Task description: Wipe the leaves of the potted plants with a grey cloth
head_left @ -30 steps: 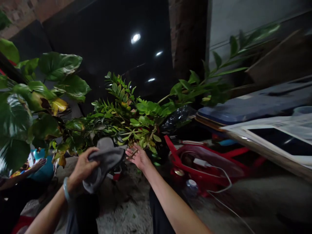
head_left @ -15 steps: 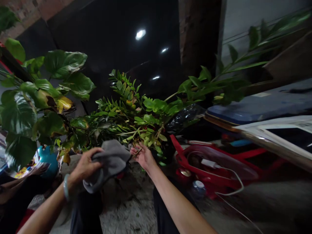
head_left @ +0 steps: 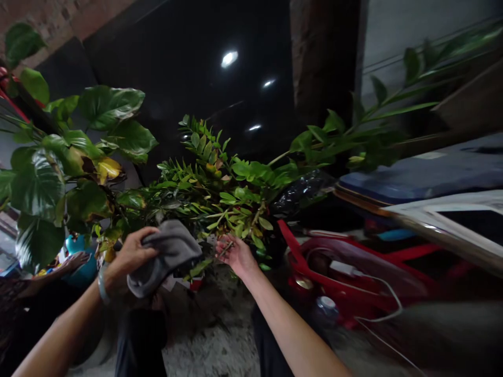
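The left hand [head_left: 135,255] pinches a soft dark-gray fabric cloth [head_left: 173,250] between thumb and fingers; the cloth hangs above the floor, just below the leafy green potted-style foliage [head_left: 243,196]. The right hand [head_left: 240,257] is turned palm up near the cloth, its fingers loosely curled, with a thin brownish-green stem [head_left: 225,251] across them; whether the thumb presses on it, I cannot tell. A pale, smooth bangle [head_left: 102,285] circles the left wrist.

Behind the foliage stands a glossy black panel [head_left: 188,68] with bright reflections. Large glossy green leaves [head_left: 37,180], one partly yellow, spread at the left, above another person's forearm [head_left: 58,268] and a turquoise object [head_left: 84,267]. To the right are a shiny black plastic bag [head_left: 304,191], a curved red plastic frame [head_left: 334,288] with a white plug-like block [head_left: 343,268] and cable, and a clear container with a pale cap [head_left: 327,309].
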A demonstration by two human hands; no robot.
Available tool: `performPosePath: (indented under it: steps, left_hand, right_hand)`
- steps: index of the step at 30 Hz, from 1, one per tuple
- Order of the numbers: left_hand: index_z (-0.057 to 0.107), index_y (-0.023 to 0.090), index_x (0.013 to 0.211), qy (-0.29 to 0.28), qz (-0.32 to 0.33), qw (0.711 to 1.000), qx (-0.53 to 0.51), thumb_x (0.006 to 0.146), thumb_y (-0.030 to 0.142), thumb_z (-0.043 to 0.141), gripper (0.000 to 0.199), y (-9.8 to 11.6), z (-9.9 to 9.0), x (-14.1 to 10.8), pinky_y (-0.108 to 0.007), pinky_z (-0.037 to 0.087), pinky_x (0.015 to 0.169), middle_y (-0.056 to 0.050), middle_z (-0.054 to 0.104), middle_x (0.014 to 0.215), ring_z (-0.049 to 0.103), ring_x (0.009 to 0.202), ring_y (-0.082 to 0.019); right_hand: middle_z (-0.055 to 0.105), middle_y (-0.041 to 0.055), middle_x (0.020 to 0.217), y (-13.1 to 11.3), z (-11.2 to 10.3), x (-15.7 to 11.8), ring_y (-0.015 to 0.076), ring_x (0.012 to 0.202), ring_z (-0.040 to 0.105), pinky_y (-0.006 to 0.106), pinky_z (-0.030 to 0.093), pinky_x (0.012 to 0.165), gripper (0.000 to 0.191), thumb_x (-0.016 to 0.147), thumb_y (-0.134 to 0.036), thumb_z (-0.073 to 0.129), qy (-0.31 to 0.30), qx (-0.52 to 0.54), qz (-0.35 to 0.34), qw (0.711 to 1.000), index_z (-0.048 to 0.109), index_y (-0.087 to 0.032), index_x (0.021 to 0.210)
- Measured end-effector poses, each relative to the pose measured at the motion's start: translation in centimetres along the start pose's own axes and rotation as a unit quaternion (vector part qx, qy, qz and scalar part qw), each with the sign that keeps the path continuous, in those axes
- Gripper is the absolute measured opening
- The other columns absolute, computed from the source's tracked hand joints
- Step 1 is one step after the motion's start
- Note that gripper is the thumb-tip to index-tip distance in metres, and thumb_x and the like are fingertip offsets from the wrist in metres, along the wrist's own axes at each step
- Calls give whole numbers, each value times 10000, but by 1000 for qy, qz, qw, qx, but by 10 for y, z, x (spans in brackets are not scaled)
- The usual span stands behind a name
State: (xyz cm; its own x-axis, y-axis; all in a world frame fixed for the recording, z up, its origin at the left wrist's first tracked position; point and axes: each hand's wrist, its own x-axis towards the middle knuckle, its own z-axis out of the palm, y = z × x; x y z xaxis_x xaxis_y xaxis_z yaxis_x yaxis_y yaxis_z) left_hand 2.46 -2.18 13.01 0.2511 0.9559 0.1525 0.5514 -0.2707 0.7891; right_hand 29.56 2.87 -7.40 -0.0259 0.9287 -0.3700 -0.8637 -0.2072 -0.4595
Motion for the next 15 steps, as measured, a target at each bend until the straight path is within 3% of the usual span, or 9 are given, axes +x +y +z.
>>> performPosePath:
  steps: [3,5,6,8,10,12,13,15]
  left_hand:
    - [715,194,1030,168,85,982,19,594,267,738,443,30,-29,26,-263,503,701,3,708,879,632,774,-183]
    - [702,193,1034,248,114,962,23,594,291,732,451,31,-27,46,-274,507,745,5,701,905,627,808,-184]
    - [699,191,1007,256,113,960,21,587,283,719,431,25,-20,52,-280,507,763,6,698,901,624,818,-184]
    - [697,185,927,192,81,978,8,555,242,690,377,6,3,51,-287,507,765,8,695,861,621,804,-185]
    - [708,177,884,55,24,998,-3,529,196,672,357,-14,23,37,-280,504,712,7,697,794,620,743,-182]
    - [732,185,926,-46,-1,999,8,553,171,653,381,-19,29,20,-273,498,663,4,709,787,628,717,-187]
    - [743,192,948,-60,8,998,21,565,162,647,396,-15,25,15,-272,501,667,0,720,811,639,736,-193]
    - [753,204,980,-16,59,997,44,589,168,652,406,3,7,15,-279,515,714,-10,737,885,660,803,-208]
  right_hand:
    - [740,27,671,-1,-2,0,208,592,700,349,563,603,71,872,-291,644,0,-4,-2,1000,627,-224,855]
    - [745,25,679,1,0,0,212,608,707,348,564,610,71,858,-290,661,-8,-3,-4,1000,633,-226,874]
    - [741,21,670,2,1,0,213,607,707,348,564,609,73,859,-295,658,-5,-2,-5,1000,636,-229,882]
    - [731,14,649,4,2,0,210,595,705,344,560,602,76,874,-303,637,7,0,-7,1000,641,-230,895]
    - [728,15,645,4,1,1,205,578,700,341,556,590,82,883,-304,625,15,-4,-5,1000,644,-225,892]
    - [740,24,668,2,-3,3,206,576,701,336,549,577,78,870,-301,643,9,-10,-4,1000,643,-223,875]
    - [743,26,675,1,-6,4,207,576,702,336,547,573,77,859,-300,655,5,-13,-4,1000,640,-225,862]
    - [744,23,677,-1,-10,6,207,573,700,334,546,568,84,841,-303,672,-2,-16,-8,1000,633,-228,847]
